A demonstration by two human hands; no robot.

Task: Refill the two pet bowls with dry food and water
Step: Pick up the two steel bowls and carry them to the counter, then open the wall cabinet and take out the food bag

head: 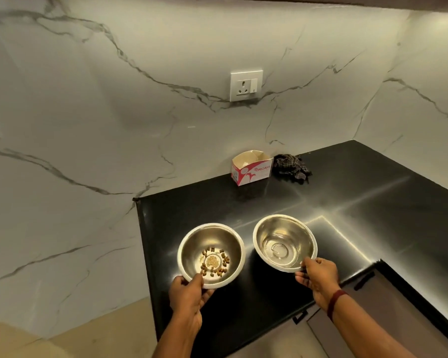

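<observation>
Head view: two steel bowls are seen side by side over the near part of a black counter (347, 202). The food bowl (212, 235) is on the left and the water bowl (282, 227) on the right, close together but not touching.

The left hand (189, 293) is closed on the near rim of the food bowl, thumb over the edge and fingers curled beneath. The right hand (318, 277) pinches the near rim of the water bowl in the same manner. It cannot be told whether the bowls rest on the counter or are held just above it.

Only a scatter of dry food (215, 263) is noted in the left bowl. A shallow pool of water (277, 251) is noted in the right. Both refills are judged not yet done.

A cardboard box (252, 169) and a crumpled cloth (291, 166) stand well apart at the back, below a wall socket (246, 85). No food bag or tap is in view.

Recommendations for the step in hand:
- Both bowls should be kept level, the water bowl above all, since a rim pinch tilts easily.
- They should be set down flat, well in from the counter's left edge.
- The grips should be released only once the bases are seated.
</observation>
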